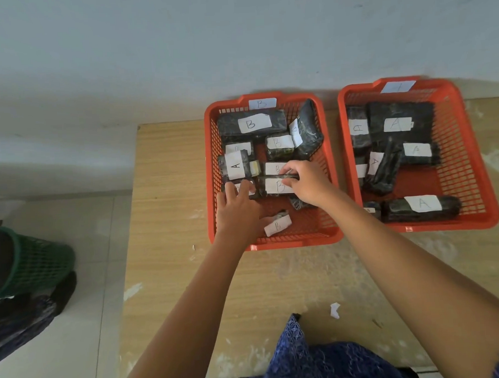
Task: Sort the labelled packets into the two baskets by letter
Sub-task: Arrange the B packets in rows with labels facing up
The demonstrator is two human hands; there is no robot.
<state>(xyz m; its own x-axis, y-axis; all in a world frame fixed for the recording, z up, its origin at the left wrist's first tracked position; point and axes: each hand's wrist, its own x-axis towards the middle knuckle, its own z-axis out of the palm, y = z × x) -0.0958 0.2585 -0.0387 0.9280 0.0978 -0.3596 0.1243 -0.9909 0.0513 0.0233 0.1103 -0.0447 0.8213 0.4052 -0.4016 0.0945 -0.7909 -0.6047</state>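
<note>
1. Two orange baskets sit at the table's (171,249) far edge by the wall: the B basket (331,168) left, the A basket (482,178) right, a strip of bare wood between them.
2. The B basket is crowded; one packet (237,165) there reads A.
3. The right hand (306,183) pinches a B packet (276,186) mid-basket.
4. The left hand (237,209) lies flat, fingers loosely spread, on packets near the A one.
5. Both forearms reach forward over the near rim.
</note>
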